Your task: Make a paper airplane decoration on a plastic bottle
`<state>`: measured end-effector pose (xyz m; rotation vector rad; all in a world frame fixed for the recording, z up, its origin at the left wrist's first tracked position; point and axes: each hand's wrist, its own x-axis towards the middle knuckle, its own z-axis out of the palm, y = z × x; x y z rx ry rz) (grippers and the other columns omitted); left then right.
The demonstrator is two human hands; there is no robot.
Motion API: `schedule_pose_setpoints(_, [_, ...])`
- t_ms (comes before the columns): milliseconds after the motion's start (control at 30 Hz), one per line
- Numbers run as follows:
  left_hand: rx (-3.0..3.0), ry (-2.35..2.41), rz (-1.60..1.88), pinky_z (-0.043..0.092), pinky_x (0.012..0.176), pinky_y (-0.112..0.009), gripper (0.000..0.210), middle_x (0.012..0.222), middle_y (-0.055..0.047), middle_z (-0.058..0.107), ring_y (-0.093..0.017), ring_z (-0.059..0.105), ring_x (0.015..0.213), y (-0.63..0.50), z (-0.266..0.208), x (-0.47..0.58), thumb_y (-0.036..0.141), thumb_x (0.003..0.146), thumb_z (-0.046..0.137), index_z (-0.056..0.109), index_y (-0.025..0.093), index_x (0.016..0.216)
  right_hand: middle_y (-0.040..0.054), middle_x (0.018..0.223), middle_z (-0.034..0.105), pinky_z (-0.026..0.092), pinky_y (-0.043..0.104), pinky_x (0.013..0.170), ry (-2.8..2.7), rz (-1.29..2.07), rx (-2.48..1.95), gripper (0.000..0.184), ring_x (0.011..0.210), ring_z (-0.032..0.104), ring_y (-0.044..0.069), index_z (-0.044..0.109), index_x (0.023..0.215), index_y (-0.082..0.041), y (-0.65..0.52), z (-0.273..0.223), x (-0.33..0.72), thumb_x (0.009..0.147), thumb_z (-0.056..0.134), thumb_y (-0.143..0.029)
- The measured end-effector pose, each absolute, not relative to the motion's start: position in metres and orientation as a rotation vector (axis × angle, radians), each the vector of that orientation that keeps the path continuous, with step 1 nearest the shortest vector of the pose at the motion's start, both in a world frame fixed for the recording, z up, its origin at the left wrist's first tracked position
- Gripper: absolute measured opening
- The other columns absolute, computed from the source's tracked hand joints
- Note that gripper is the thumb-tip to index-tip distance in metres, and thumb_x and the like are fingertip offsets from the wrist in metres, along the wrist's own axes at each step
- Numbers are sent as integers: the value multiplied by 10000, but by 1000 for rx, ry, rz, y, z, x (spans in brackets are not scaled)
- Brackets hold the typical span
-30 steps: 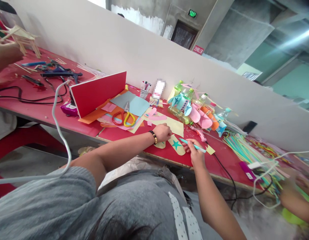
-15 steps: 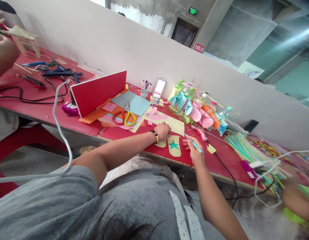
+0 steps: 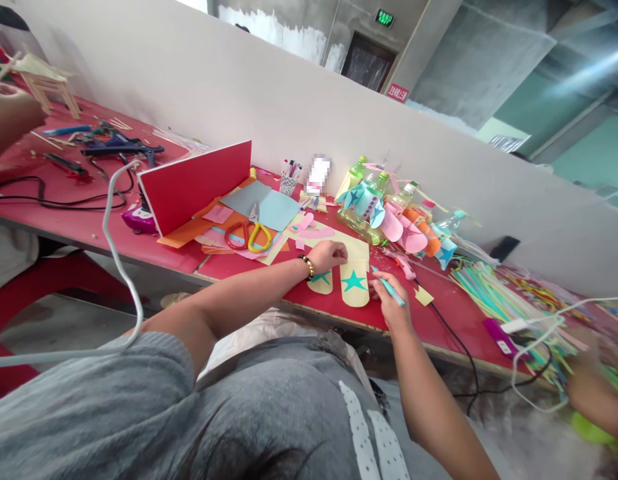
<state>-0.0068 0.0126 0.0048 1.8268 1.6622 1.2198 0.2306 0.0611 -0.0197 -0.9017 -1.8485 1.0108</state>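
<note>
My left hand [image 3: 329, 256], with a beaded bracelet at the wrist, has its fingers pinched at the upper left corner of a pale yellow round-ended paper piece [image 3: 355, 297]. A teal star [image 3: 354, 281] is on that piece. Just left of it, partly under my left wrist, lies a similar yellow paper piece [image 3: 321, 285] with a star. A light teal marker [image 3: 392, 292] is held in my right hand [image 3: 393, 308], its tip toward the paper. The right fingers are close to the paper's right edge; whether they touch it I cannot tell.
Scissors [image 3: 249, 235] rest on coloured paper sheets [image 3: 279, 205] to the left, beside a red board [image 3: 199, 187]. Decorated bottles [image 3: 369, 207] and a pink glue gun [image 3: 401, 261] are to the right. Other people's hands show at the left [image 3: 11, 117] and right edges.
The yellow paper piece has shifted slightly up and right and turned straighter. My left hand has risen a little, its fingers now pinched at the top. The marker stays in my right hand.
</note>
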Motion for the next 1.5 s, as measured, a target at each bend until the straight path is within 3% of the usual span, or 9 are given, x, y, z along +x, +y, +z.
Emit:
schedule_pose_setpoints(300, [1814, 1672, 1232, 468, 591, -206, 138, 715, -6, 664, -104, 584, 633, 13, 6, -8, 255, 788, 635, 655, 128, 837, -10, 717, 600, 468, 293, 613, -1909, 1057, -839, 277, 642, 560, 171, 601, 966, -234, 58, -16, 232, 753, 688, -388])
schedule_pose_setpoints(500, [1890, 1931, 1100, 475, 717, -260, 160, 847, -43, 698, -161, 619, 788, 12, 13, -30, 283, 820, 599, 678, 153, 869, -42, 666, 553, 431, 273, 578, -1907, 1055, -846, 257, 581, 510, 146, 569, 958, -241, 61, -19, 231, 742, 675, -332])
schedule_pose_setpoints(733, [1943, 2088, 663, 486, 757, -292, 122, 845, -58, 701, -225, 632, 879, 10, 13, -51, 244, 717, 708, 709, 160, 805, -33, 687, 581, 423, 279, 590, -1949, 985, -881, 247, 587, 510, 148, 580, 970, -237, 57, -15, 232, 752, 660, -320])
schedule_pose_setpoints(933, [1942, 2033, 408, 534, 845, -393, 287, 1132, -82, 616, -196, 614, 982, 11, 7, -49, 340, 920, 572, 598, 146, 1130, -20, 716, 604, 449, 295, 605, -1993, 953, -878, 282, 609, 544, 164, 568, 982, -240, 57, -14, 232, 742, 673, -345])
schedule_pose_setpoints(1067, [1945, 2007, 373, 532, 866, -409, 320, 1199, -93, 586, -208, 604, 1024, 9, 8, -45, 342, 929, 559, 567, 159, 1192, -9, 734, 620, 463, 309, 609, -1987, 951, -885, 298, 620, 564, 177, 558, 978, -245, 58, -15, 231, 736, 679, -371])
schedule_pose_setpoints(1500, [1964, 1948, 437, 532, 853, -405, 298, 1144, -87, 608, -196, 613, 989, 12, 5, -42, 344, 926, 564, 586, 144, 1146, 12, 769, 660, 495, 312, 587, -1911, 988, -894, 332, 621, 606, 182, 557, 991, -247, 60, -17, 232, 727, 703, -387])
